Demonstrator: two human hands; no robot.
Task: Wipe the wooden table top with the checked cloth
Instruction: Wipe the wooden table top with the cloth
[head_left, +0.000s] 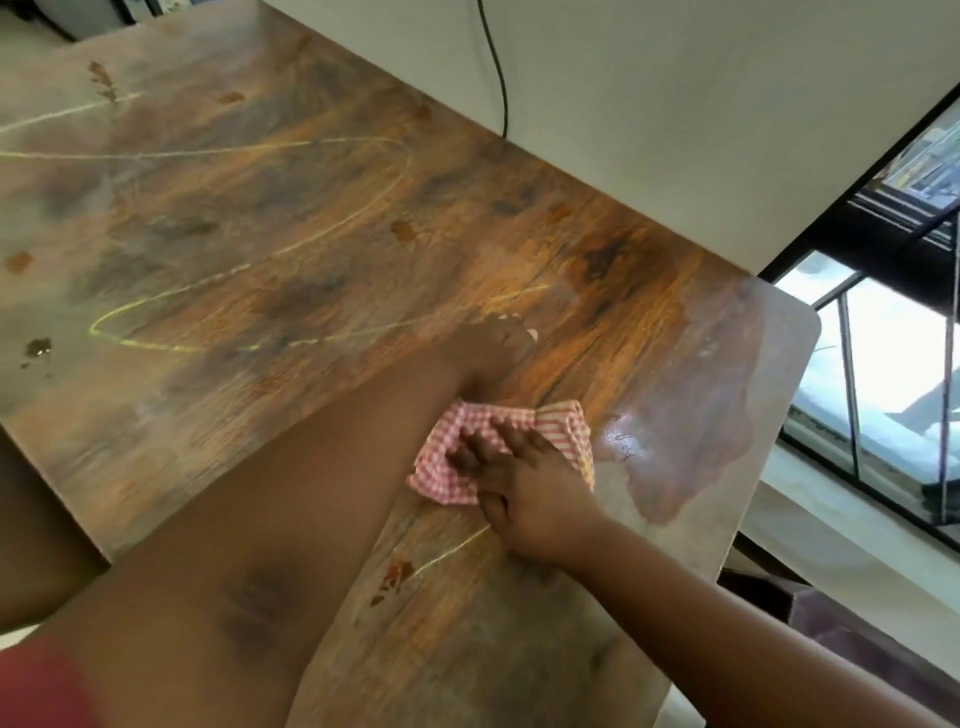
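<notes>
The wooden table top (218, 218) fills most of the view, marked with yellow scribbled lines and brown spots. A crumpled red-and-white checked cloth (563, 428) lies on it near the right end. My right hand (530, 488) presses down on the cloth with its fingers spread and pointing up-left. My left arm reaches across from the lower left. My left hand (493, 348) rests flat on the wood just above the cloth, touching no part of it that I can see.
A wet, shiny patch (691, 426) spreads right of the cloth toward the table's rounded corner. A brown stain (397, 571) lies near my right wrist. A white wall (675, 104) with a black cable (493, 62) borders the far edge. A window (883, 374) is on the right.
</notes>
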